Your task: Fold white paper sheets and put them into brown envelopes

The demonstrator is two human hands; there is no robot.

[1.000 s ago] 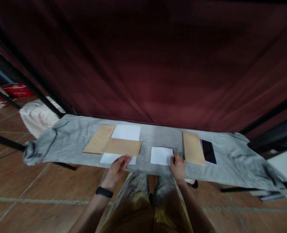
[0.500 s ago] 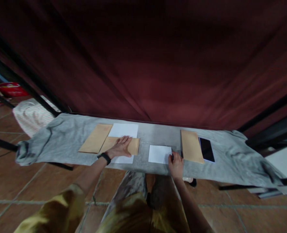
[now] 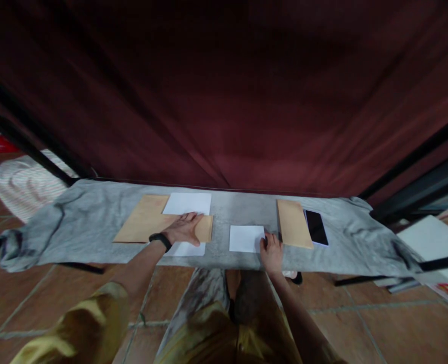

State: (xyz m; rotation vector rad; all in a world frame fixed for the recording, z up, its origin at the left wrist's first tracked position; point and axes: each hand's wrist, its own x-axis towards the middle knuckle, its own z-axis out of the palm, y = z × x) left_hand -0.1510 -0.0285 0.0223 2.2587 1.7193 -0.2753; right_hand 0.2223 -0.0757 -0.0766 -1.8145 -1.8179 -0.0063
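Observation:
My left hand (image 3: 183, 230) lies spread, palm down, on a brown envelope (image 3: 205, 228), fingers apart and thumb stretched out. Beneath that envelope is a larger white sheet (image 3: 188, 202), showing above and below it. Another brown envelope (image 3: 135, 225) lies against it on the left. Right of the middle rests a smaller white paper (image 3: 246, 238), flat on the cloth. At its right edge is my right hand (image 3: 272, 255), fingers curled and thumb on the paper's edge; it seems to pinch that edge, though the fingertips are small and blurred.
A third brown envelope (image 3: 294, 223) lies right of my right hand, beside a dark-screened phone (image 3: 316, 227). Grey cloth (image 3: 91, 222) covers the narrow table. Behind it hangs a dark red curtain (image 3: 224, 126). Black metal bars (image 3: 413, 156) stand at both ends.
The view has shifted slightly, so the table's things appear a little further left. Both hands keep about the same places on the envelope and the small white paper.

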